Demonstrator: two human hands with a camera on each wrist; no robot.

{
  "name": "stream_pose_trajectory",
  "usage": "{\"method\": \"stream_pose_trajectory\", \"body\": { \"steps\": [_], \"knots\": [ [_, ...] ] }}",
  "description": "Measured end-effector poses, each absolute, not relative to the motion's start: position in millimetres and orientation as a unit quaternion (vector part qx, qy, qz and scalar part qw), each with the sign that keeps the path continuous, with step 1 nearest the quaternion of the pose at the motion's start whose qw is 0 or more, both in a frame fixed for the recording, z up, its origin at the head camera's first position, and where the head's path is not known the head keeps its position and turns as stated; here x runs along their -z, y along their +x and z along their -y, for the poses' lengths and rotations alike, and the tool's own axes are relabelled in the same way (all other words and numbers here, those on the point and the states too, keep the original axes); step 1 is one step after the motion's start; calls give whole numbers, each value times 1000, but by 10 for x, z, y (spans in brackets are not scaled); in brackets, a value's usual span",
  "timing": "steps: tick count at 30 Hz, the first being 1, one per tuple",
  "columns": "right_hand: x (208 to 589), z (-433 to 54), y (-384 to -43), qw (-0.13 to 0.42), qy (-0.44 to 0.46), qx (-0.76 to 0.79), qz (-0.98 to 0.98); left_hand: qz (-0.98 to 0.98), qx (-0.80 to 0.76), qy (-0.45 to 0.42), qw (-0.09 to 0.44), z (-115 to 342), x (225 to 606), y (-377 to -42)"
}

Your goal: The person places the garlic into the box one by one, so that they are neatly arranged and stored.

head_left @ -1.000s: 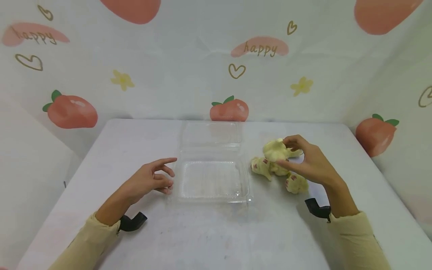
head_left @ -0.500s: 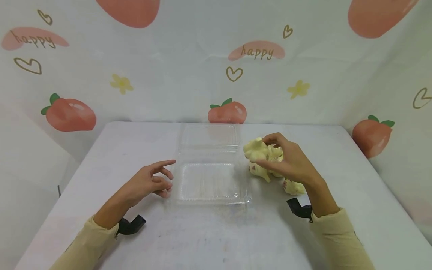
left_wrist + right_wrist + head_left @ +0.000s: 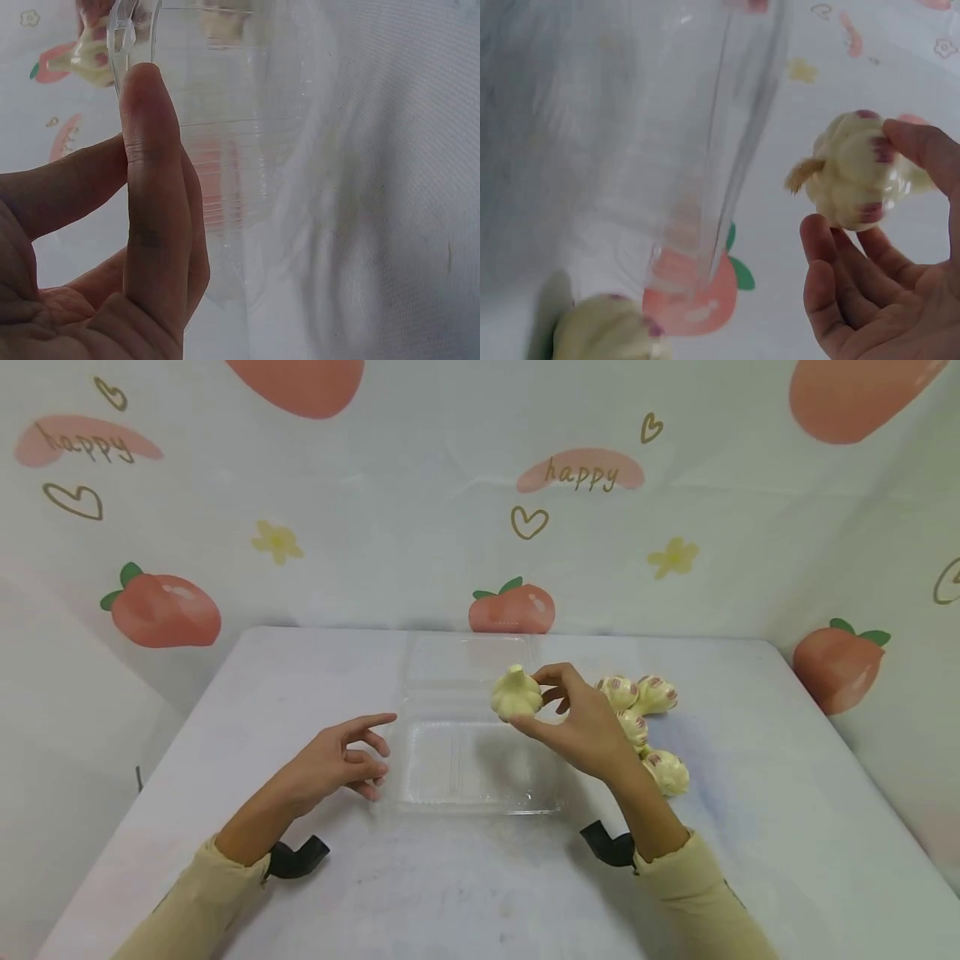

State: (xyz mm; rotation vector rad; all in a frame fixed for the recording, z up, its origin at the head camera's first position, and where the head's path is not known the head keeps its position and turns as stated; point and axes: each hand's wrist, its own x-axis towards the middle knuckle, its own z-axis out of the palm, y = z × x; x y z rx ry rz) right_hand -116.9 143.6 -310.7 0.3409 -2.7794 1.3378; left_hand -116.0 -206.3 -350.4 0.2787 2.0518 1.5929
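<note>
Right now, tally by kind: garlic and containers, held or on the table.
Cream, purple-marked, round garlic bulbs: 5 (1 bulb in the right hand, 4 others on the white table)
Clear, rectangular plastic container, lid open: 1
Total: 6

The worktop [image 3: 465, 893] in front of me is whitish, with rounded far corners and faint smudges on my side of it. About midway between its left and right edges I have a clear plastic container [image 3: 472, 812] lying open, its lid [image 3: 461, 662] close to the far edge. Toward the right edge lie four garlic bulbs [image 3: 666, 772]: three bunched together, one just nearer to me.
</note>
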Motion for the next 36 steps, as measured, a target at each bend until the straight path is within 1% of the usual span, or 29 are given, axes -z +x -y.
{"method": "stream_pose_trajectory", "body": {
  "steps": [9,14,21,26,36],
  "knots": [
    [3164,-1175,-1173,25,106,-445,889,-761,-585,111,257,2033,3505,-1145],
    [3208,-1090,-1170,26,109,-450,886,-758,-587,105,264,2013,3523,-1133],
    [3220,-915,-1198,-3,106,-461,881,-766,-582,96,255,2044,3505,-1123],
    [3240,-828,-1204,-30,103,-471,876,-771,-576,87,259,2071,3503,-1094],
    [3318,-656,-1234,-37,104,-485,867,-768,-579,96,255,2031,3505,-1135]
  ]
}}
